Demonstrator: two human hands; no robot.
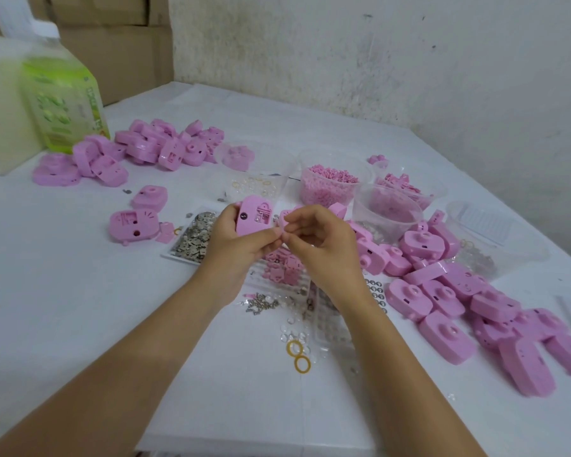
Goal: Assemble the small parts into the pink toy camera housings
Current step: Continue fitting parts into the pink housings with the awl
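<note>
My left hand (pixel 236 240) grips a pink toy camera housing (pixel 254 214) above the middle of the table, its open inner side facing me. My right hand (pixel 317 240) is right beside it with curled fingers, thumb and forefinger pinched together at the housing's lower right corner; whatever it pinches is too small to make out. Under my hands lie small pink parts (pixel 284 267) on a clear tray. Two more housings (pixel 134 224) sit to the left.
Piles of pink housings lie at the back left (pixel 152 146) and along the right (pixel 468 305). Clear tubs hold pink pellets (pixel 330 184) and other parts. A tray of metal pieces (pixel 195 239), screws (pixel 261 303), clear lenses and yellow rings (pixel 299 356) lie close. A green bottle (pixel 63 94) stands far left.
</note>
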